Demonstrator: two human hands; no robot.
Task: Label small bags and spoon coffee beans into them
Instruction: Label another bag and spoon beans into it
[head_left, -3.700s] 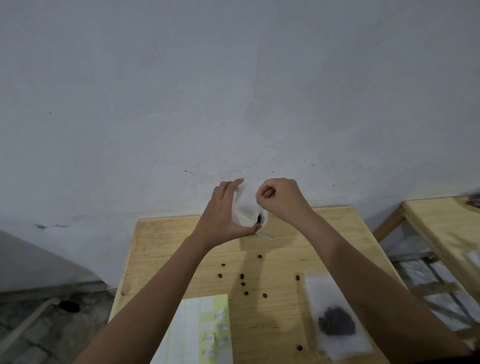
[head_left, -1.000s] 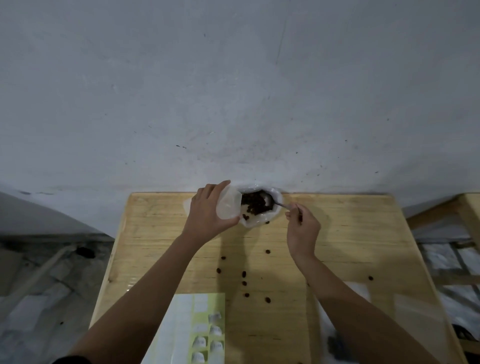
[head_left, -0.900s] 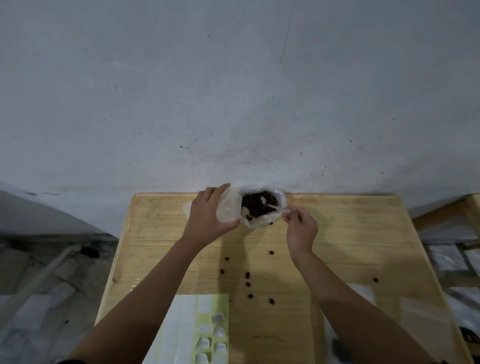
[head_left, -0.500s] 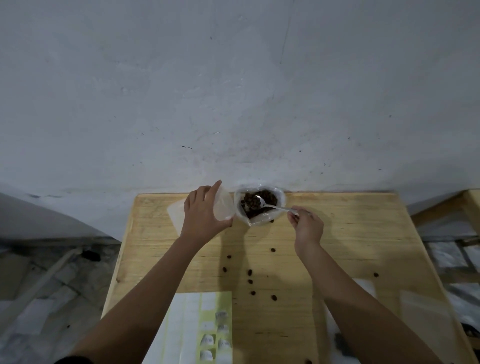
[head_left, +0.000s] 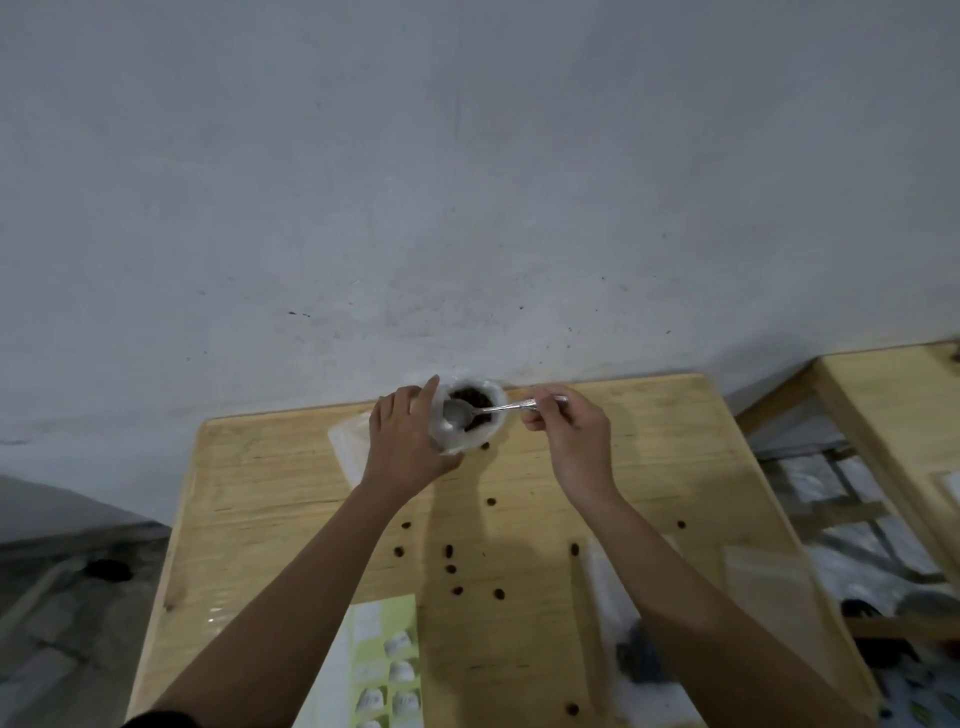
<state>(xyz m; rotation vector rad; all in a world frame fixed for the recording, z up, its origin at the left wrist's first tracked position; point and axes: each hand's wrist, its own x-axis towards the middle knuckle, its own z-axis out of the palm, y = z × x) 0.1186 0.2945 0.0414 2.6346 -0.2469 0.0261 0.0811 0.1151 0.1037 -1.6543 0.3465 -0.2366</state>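
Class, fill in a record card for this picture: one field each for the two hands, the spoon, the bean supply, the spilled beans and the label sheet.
Left hand: holds a small clear bag beside the bean supply
Right hand: pinches the spoon handle
Spoon: metal, bowl at the supply's left rim
Bean supply: open white bag of beans at the far edge of the wooden table
Spilled beans: scattered loose on the table
Label sheet: near edge, green backing with some white labels

On the table (head_left: 675, 441), the bag of coffee beans (head_left: 491, 428) sits at the far edge. Loose beans (head_left: 450, 550) lie mid-table and the label sheet (head_left: 384, 639) nearest. A second table (head_left: 893, 410) stands to the right.
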